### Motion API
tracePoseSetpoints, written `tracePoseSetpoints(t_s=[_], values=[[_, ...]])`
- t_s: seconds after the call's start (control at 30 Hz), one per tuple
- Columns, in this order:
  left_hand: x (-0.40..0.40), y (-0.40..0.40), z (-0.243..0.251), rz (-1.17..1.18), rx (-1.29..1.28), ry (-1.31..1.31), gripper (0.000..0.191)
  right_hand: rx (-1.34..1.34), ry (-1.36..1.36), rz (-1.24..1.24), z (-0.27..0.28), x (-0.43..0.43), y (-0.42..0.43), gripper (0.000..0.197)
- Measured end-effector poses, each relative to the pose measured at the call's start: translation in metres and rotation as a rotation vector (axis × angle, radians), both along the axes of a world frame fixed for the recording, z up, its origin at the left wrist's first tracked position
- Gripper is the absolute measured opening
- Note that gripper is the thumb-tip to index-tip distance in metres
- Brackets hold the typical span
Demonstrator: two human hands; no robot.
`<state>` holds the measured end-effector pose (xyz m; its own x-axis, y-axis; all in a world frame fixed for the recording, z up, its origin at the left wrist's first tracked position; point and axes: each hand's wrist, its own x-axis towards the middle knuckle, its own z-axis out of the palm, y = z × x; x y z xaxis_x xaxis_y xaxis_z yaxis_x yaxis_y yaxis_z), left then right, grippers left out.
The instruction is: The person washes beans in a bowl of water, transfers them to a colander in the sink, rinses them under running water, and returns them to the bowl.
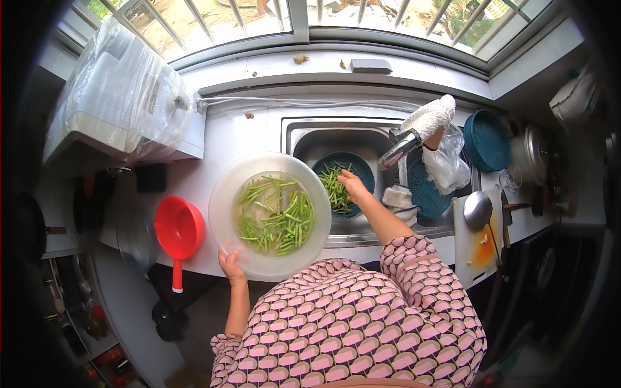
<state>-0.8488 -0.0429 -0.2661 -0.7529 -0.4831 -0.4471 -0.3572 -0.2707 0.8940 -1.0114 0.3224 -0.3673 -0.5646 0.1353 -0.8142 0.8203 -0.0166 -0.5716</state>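
Note:
A wide translucent plastic basin (pixel 222 194) stands on the counter at the left edge of the sink. Cut green beans (pixel 296 220) lie in water inside it. My left hand (pixel 231 266) grips the basin's near-left rim, its fingers partly hidden behind the wall. Over in the left sink bowl sits a teal plastic colander (pixel 365 174) with more cut green beans (pixel 334 190). My right hand (pixel 353 185) touches these beans from the right; whether its fingertips hold any is hidden.
A chrome faucet (pixel 400 149) with a white cloth (pixel 429 116) juts over the sink. Left of the basin rests a red plastic dipper (pixel 179 228). A cutting board (pixel 463 252) carries a metal ladle (pixel 478 211), with a knife (pixel 506 218) alongside. A plastic-covered appliance (pixel 131 102) occupies the back left.

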Motion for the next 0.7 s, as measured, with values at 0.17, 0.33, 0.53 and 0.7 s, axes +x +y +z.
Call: tracePoseSetpoints(t_s=[0.17,0.33,0.53,0.7], values=[[-0.003,0.0,-0.005,0.009,0.0,0.02,0.043,-0.165,0.199,-0.155,-0.039,0.012,0.041,0.029],[-0.001,-0.003,-0.009,-0.012,0.012,0.054,0.042,-0.153,0.243,-0.082,0.01,0.02,0.032,0.033],[0.0,-0.005,-0.014,-0.002,-0.001,0.091,0.043,0.132,0.305,0.227,0.027,0.012,0.024,0.033],[-0.002,-0.005,-0.026,0.035,-0.01,0.145,0.042,0.258,1.062,0.167,0.148,-0.011,-0.034,0.019]])
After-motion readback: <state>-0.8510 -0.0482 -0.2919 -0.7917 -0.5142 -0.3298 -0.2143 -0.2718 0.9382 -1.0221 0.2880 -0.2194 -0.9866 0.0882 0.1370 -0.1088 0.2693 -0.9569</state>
